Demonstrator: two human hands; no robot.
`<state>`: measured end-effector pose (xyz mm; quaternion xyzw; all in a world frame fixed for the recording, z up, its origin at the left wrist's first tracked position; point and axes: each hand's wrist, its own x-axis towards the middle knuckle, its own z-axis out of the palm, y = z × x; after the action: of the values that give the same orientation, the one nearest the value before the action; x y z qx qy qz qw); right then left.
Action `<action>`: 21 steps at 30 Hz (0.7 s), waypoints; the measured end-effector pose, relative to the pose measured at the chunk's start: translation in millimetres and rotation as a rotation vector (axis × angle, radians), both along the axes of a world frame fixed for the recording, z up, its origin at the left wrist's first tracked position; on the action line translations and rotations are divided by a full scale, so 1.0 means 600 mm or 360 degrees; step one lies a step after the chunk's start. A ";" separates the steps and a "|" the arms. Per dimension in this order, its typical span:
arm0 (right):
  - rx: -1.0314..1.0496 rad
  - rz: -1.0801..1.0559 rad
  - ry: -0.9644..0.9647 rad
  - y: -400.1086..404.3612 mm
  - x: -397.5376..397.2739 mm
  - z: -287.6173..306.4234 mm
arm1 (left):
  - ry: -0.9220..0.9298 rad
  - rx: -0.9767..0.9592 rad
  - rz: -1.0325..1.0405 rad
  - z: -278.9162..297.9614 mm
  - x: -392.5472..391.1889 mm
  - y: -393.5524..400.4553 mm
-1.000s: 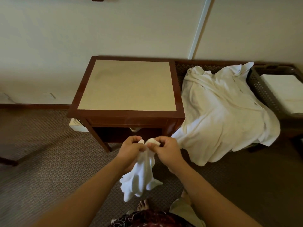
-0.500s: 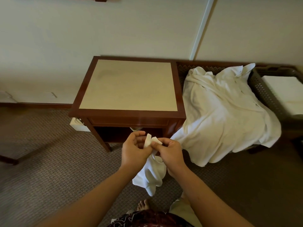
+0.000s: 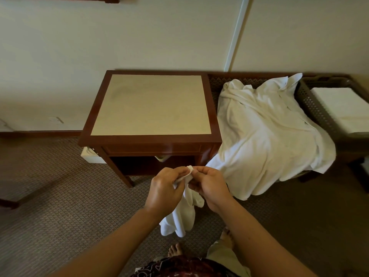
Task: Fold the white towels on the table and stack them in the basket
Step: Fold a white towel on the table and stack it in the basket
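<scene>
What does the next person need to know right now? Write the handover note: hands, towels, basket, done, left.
Left hand and right hand: both pinch the top edge of one small white towel, held in the air in front of the table; the rest hangs down, unfolded.
Pile of unfolded white towels: draped over a low surface right of the table.
Basket: far right, with folded towels already stacked inside.
Done: some towels folded and in the basket.
Left: fold the held towel, probably on the tabletop, put it in the basket, then work through the pile.
</scene>
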<state>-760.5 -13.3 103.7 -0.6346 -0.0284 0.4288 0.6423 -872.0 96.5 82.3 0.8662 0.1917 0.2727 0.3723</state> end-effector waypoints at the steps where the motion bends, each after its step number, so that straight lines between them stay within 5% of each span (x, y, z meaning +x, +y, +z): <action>1: 0.0003 0.0026 0.0018 0.000 0.002 0.001 | -0.0017 0.0059 -0.0021 0.000 -0.001 0.001; 7: -0.0064 0.0073 -0.0017 0.006 0.004 0.010 | -0.0147 0.0195 0.0024 -0.001 0.001 0.001; 13: 0.0084 0.0127 -0.0076 0.001 0.011 0.018 | -0.0140 0.0365 -0.0276 0.005 -0.006 0.021; 15: 0.0101 0.0105 -0.0203 -0.004 0.014 0.018 | -0.0027 -0.0045 -0.0338 0.015 -0.014 0.022; 18: 0.0103 0.0183 -0.0418 -0.008 0.021 0.013 | -0.0062 -0.1146 -0.0156 0.035 -0.009 0.010; 21: -0.0014 0.0381 -0.0829 -0.009 0.032 0.022 | -0.0184 -0.1273 0.0118 0.033 0.000 0.001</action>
<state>-741.2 -18.8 116.8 -0.7183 -0.2652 0.3242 0.5556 -872.2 97.1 101.9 0.6288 0.2926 0.2382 0.6799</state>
